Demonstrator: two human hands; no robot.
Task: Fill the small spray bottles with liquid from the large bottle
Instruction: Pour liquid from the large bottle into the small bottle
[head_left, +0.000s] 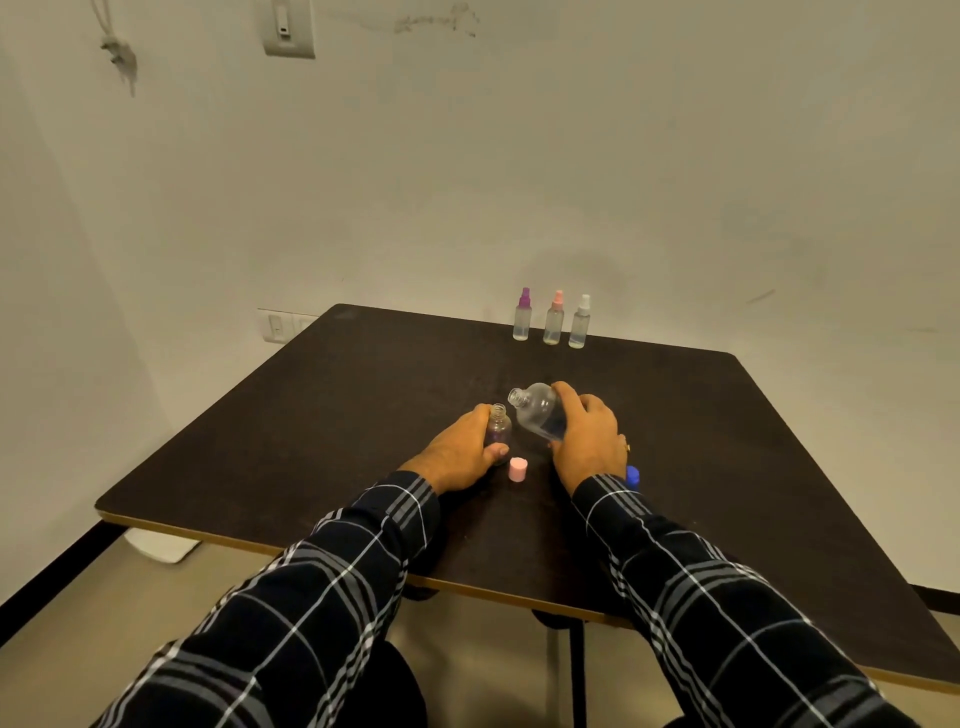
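Far left on the wall: hanging cord (117, 54), with a switch plate (288, 28) to its right. Lower down, a wall socket (278, 325) sits just behind the far-left corner of the dark table (311, 441). White object (161, 545) on the floor under the near-left edge, can't tell what it is.

Left hand (460, 454) is mid-table, fingers and thumb wrapped round the small open bottle (500, 422). The bottle is upright, neck uncapped, base on the table. Fill level: can't tell.

Pink cap (518, 469) is on the table just right of the left thumb, between the two hands.

Far edge, well behind: three capped spray bottles in a tight upright row, purple-topped (522, 315), pink-topped (555, 318), white-topped (580, 322).

Large bottle (535, 410) is clear, uncapped and tilted, mouth up-left, just beside and slightly above the small bottle's neck. Right hand (589, 439) grips its lower body from above, fingers curled over it, hiding the base. There's a ring (627, 447) on one finger.

Blue cap (632, 477) is on the table, partly hidden behind the right wrist. Plaid sleeves (337, 597) on both arms.
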